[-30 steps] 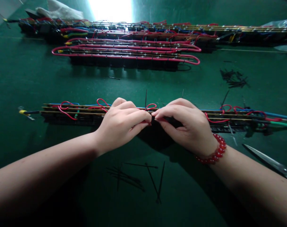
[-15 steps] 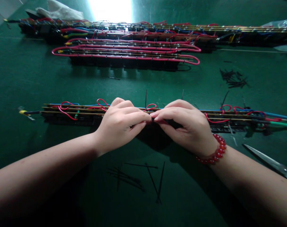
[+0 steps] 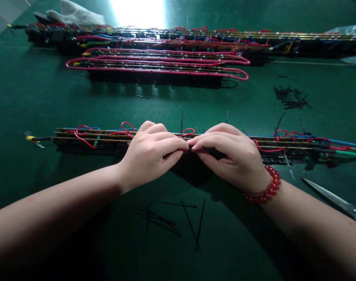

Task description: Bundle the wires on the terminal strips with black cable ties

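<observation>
Left hand (image 3: 154,148) and right hand (image 3: 230,152) are closed in a pinch, tips meeting over the middle of the wired strip (image 3: 110,139) lying crosswise on the counter (image 3: 78,97); whatever sits between is hidden. Several black ties (image 3: 182,123) seem fitted, tails uncut; loose ties (image 3: 160,221) toward the near edge look unused, scissors (image 3: 333,195) toward the right edge

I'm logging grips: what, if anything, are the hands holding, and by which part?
Cannot be told: left hand and right hand are close together at the wired strip, their fingertips hiding whatever they may pinch.
</observation>
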Action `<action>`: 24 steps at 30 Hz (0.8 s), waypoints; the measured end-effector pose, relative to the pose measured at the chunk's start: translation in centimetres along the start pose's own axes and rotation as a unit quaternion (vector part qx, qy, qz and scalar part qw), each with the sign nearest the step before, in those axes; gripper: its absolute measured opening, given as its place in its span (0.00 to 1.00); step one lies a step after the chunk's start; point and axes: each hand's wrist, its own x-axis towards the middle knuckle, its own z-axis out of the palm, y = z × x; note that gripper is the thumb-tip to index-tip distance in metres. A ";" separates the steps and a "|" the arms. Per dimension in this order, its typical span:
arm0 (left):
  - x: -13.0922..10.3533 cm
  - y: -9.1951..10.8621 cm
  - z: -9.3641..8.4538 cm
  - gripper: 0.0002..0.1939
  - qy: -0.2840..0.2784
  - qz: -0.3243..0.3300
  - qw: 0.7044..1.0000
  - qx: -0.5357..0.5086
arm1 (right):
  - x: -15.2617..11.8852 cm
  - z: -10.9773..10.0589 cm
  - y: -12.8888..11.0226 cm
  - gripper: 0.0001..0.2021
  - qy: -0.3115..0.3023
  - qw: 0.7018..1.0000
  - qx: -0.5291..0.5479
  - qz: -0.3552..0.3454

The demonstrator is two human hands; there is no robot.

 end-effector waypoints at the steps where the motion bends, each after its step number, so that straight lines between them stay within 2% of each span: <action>1: 0.0 0.0 0.0 0.07 0.001 0.002 1.000 0.002 | 0.0 0.0 0.0 0.04 0.000 1.000 -0.001 0.001; 24: 0.0 -0.2 0.2 0.06 0.011 0.050 0.999 0.006 | -0.1 0.3 0.3 0.06 0.002 0.999 -0.013 -0.041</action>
